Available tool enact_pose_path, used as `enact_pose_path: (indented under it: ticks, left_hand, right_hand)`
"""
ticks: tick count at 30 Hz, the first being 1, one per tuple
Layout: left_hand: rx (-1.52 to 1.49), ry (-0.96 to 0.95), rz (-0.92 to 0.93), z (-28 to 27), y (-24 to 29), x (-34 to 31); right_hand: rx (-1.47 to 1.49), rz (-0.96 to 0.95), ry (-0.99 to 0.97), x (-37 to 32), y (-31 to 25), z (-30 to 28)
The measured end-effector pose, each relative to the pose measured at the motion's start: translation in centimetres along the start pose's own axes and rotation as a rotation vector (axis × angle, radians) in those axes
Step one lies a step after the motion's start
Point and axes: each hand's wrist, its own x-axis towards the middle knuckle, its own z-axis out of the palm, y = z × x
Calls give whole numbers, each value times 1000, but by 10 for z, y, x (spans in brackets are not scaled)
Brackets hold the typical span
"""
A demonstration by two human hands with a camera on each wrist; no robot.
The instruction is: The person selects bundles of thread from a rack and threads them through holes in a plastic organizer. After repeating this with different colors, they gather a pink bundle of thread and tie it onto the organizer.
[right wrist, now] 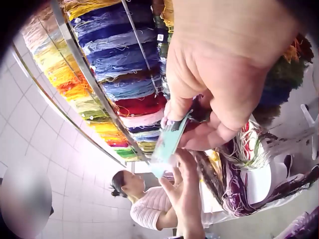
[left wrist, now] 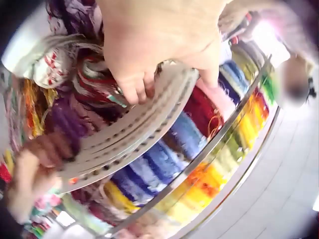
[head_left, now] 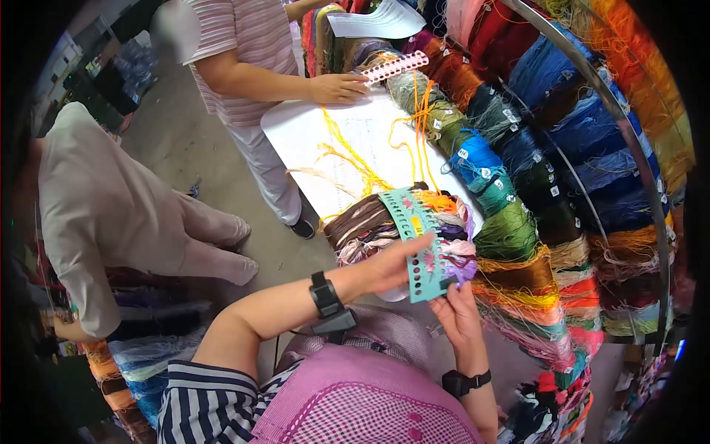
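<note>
A teal perforated thread card (head_left: 414,244) with printed flowers and rows of holes is held between both hands, tilted over a bundle of multicoloured thread skeins (head_left: 362,229). My left hand (head_left: 396,266) grips its left edge, thumb lying across the printed face. At the near end, my right hand (head_left: 460,314) pinches the corner beside a small dark patch. Strands in brown, pink, orange and purple spread out on both sides of the card. In the left wrist view the card (left wrist: 144,127) shows its pale face, bowed in a curve, with the left hand's fingertips on it.
The bundle rests on a white board (head_left: 296,137), where loose yellow and orange threads (head_left: 355,159) trail. Across it, a person in a striped top (head_left: 251,44) holds a pink perforated card (head_left: 396,68). Skein racks with metal rails (head_left: 584,66) line the right. Another person (head_left: 126,200) stands left.
</note>
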Motion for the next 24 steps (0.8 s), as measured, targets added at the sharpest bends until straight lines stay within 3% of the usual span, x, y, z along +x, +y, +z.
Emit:
enact_pose_path:
  ticks: [2, 7, 14, 17, 20, 22, 24]
  left_hand:
    - [13, 50, 27, 0, -15, 9]
    - [113, 201, 89, 11, -6, 11]
    - [23, 129, 127, 23, -2, 13]
    - [41, 143, 145, 2, -2, 16]
    - [87, 235, 240, -11, 20, 10]
    - [175, 327, 245, -19, 36, 0]
    - [219, 272, 272, -21, 50, -8]
  right_hand:
    - [-17, 32, 17, -2, 1, 2]
    - [-146, -11, 304, -16, -3, -23]
    - [-67, -52, 271, -16, -6, -11]
    - [-234, -125, 262, -28, -9, -20]
    - [-435, 2, 248, -53, -14, -59]
    - [-723, 241, 347, -67, -20, -92]
    - [-690, 198, 374, -72, -27, -95]
